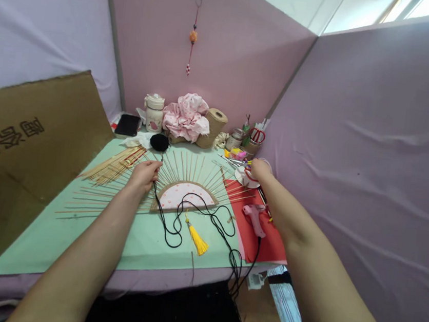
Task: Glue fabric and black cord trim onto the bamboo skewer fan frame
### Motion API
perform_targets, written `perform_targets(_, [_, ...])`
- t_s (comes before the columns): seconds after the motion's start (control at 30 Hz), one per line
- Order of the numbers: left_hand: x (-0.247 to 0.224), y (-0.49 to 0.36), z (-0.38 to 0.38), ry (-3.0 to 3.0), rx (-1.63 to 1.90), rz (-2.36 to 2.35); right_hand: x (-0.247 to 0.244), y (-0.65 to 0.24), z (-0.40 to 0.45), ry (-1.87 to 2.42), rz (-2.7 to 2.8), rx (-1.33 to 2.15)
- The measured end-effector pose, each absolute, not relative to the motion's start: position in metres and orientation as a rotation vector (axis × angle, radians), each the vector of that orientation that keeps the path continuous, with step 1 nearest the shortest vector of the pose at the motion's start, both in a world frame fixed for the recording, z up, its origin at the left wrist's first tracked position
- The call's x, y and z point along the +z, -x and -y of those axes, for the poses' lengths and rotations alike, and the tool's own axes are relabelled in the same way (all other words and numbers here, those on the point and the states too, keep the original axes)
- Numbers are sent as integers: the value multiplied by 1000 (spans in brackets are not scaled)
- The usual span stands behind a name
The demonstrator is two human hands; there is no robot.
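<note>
My left hand [146, 174] is closed on a black cord [161, 223], pinching it between thumb and fingers. From there the cord runs up to a black ball of cord [159, 143] and down in loose loops across the table. Under the loops lies a half-round fan panel [185, 196] in pink-spotted white cloth with a brown rim, thin sticks fanning out around it. A yellow tassel [197, 238] lies just in front. My right hand [261, 169] is stretched to the back right, over a white round item [240, 175] and a red curved piece. Its fingers are mostly hidden.
A pink glue gun [255, 220] rests on red paper [271, 242] at the right. Bamboo sticks [110, 170] lie left. Along the back stand a lidded bottle [154, 113], crumpled pink cloth [187, 116], a twine spool [213, 127] and red-handled scissors [257, 135]. Cardboard [28, 160] stands left.
</note>
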State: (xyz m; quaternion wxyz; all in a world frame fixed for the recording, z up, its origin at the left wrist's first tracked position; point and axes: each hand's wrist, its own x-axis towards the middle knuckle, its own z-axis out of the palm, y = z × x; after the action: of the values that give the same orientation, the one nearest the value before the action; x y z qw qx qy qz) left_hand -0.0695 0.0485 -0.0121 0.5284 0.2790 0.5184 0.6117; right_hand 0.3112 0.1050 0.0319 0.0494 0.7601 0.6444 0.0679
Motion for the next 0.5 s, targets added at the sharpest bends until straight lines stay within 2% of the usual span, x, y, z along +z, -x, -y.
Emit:
perform_targets(0.17, [-12, 73, -48, -644, 1477, -1248, 44, -313, -94, -2506, -2015, 343])
perform_targets(0.3, [-12, 76, -48, -631, 1494, -1245, 57, -302, -89, -2608, -2109, 273])
perform_targets(0.4, [-12, 79, -48, -625, 1503, -1236, 66, -277, -84, -2560, -2269, -5])
perform_targets(0.5, [-12, 81, -48, -615, 1507, -1235, 68, -240, -73, -2267, -2491, -513])
